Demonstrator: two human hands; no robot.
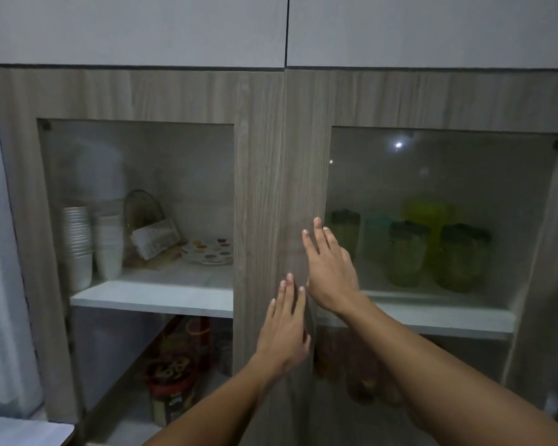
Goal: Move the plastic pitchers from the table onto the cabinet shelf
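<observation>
Several green plastic pitchers [406, 252] with dark lids stand on the white shelf [432, 312] behind the frosted glass of the right cabinet door [306, 175]. Behind them sits a yellow-green pitcher [427, 209]. Both wood-grain doors are closed. My right hand [329, 268] lies flat, fingers spread, on the inner edge of the right door. My left hand [285, 329] rests flat on the seam between the two doors, just below the right hand. Neither hand holds anything.
Behind the left door [258, 188] glass, stacks of white bowls [78, 246], cups and a spotted plate [208, 251] fill the upper shelf. Jars [171, 381] stand on the lower shelf. White upper cabinet panels [136, 27] run above. A pale counter corner [20, 431] shows bottom left.
</observation>
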